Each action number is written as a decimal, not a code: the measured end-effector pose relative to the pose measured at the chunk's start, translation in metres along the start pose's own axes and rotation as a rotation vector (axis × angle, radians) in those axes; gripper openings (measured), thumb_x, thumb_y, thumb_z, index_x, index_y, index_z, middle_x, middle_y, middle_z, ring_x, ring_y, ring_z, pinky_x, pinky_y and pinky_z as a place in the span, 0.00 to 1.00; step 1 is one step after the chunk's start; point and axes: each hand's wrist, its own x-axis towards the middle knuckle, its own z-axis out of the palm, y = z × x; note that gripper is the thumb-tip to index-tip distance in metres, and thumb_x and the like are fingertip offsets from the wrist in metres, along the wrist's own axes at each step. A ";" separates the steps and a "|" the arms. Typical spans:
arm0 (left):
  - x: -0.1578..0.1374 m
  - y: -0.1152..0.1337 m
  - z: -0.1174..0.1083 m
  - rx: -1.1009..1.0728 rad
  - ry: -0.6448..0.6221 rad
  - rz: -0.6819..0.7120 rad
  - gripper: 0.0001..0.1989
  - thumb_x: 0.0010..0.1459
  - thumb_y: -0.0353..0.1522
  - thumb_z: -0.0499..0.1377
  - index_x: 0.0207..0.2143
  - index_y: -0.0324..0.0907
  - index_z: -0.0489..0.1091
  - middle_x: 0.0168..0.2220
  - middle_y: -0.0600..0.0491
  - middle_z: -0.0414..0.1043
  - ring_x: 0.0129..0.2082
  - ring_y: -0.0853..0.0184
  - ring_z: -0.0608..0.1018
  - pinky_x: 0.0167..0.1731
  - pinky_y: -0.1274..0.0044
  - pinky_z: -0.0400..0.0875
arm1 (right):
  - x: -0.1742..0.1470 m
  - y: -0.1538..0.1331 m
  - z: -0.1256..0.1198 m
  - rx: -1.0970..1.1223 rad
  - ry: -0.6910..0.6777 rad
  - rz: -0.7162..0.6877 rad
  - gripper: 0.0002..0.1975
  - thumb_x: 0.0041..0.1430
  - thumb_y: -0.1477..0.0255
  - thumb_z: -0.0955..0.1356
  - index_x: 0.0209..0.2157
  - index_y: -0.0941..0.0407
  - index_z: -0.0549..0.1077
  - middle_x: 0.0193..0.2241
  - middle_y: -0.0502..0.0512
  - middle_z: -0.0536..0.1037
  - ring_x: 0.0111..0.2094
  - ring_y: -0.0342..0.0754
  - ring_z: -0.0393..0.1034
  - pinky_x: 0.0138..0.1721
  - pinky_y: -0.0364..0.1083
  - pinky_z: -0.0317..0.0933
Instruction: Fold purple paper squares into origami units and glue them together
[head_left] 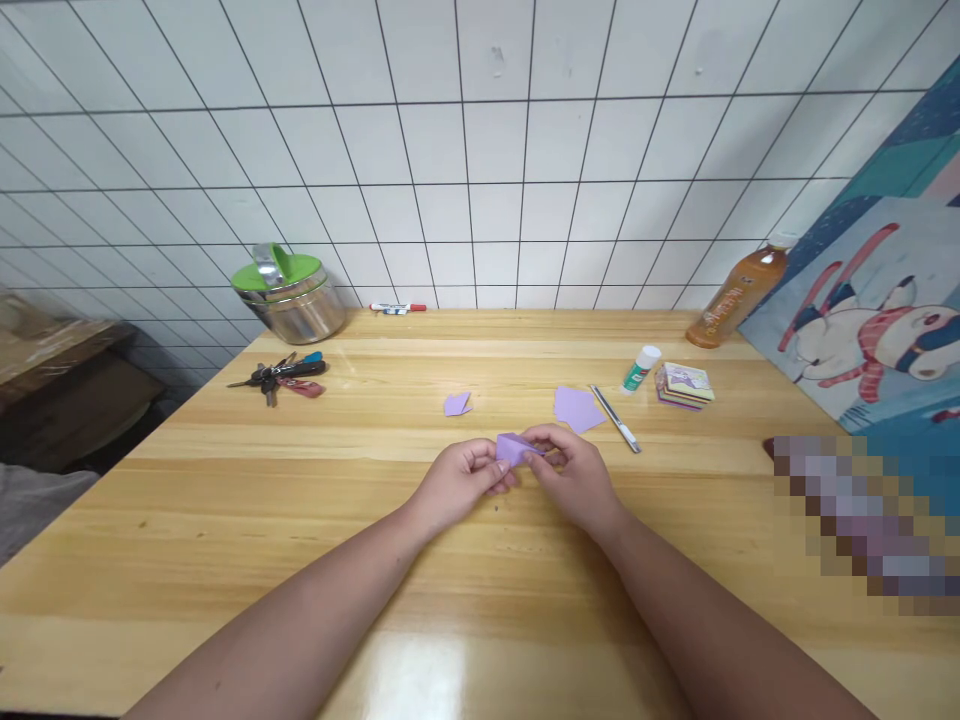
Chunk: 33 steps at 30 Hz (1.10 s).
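Observation:
Between my two hands is a small folded piece of purple paper (513, 448), held just over the wooden table. My left hand (463, 480) pinches its left side, thumb in front. From the right, my right hand (574, 470) grips the other end between thumb and fingers. Beyond my left hand lies a small folded purple paper piece (457, 404). A flat sheet of purple paper (577, 409) rests past my right hand, with a slim silver cutter or pen (616, 419) slanting beside it.
A glue stick (640, 369) stands near a stack of small coloured paper (685, 386). An orange drink bottle (739, 297) is at the back right. Keys (281, 376), a steel pot with a green lid (291, 295) and markers (398, 308) sit toward the tiled wall (495, 140).

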 end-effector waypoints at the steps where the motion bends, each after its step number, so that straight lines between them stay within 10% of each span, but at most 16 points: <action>1: 0.000 0.000 0.000 0.001 -0.005 -0.009 0.14 0.52 0.40 0.59 0.32 0.36 0.70 0.28 0.50 0.75 0.26 0.70 0.74 0.30 0.78 0.67 | 0.000 0.000 0.000 -0.003 0.002 -0.024 0.08 0.52 0.76 0.64 0.34 0.55 0.72 0.34 0.54 0.75 0.34 0.45 0.70 0.29 0.41 0.65; 7: 0.000 0.001 -0.001 -0.043 -0.004 -0.022 0.15 0.54 0.41 0.57 0.33 0.37 0.71 0.27 0.49 0.75 0.26 0.69 0.75 0.29 0.78 0.67 | -0.002 -0.002 -0.004 -0.078 -0.083 -0.185 0.11 0.53 0.76 0.64 0.39 0.52 0.72 0.38 0.54 0.75 0.38 0.46 0.69 0.34 0.43 0.66; 17: -0.004 0.001 0.005 0.075 -0.068 0.043 0.14 0.52 0.41 0.59 0.32 0.37 0.70 0.30 0.49 0.74 0.31 0.68 0.75 0.32 0.77 0.67 | 0.002 0.007 0.004 0.116 -0.063 0.137 0.11 0.50 0.70 0.68 0.37 0.55 0.69 0.28 0.51 0.73 0.29 0.44 0.68 0.27 0.41 0.63; 33: -0.004 0.003 0.004 0.123 -0.073 0.025 0.14 0.55 0.40 0.56 0.31 0.37 0.71 0.28 0.50 0.74 0.28 0.70 0.74 0.31 0.78 0.67 | 0.001 0.002 0.001 0.172 -0.127 0.140 0.05 0.51 0.70 0.67 0.31 0.56 0.72 0.24 0.50 0.71 0.27 0.42 0.65 0.26 0.40 0.60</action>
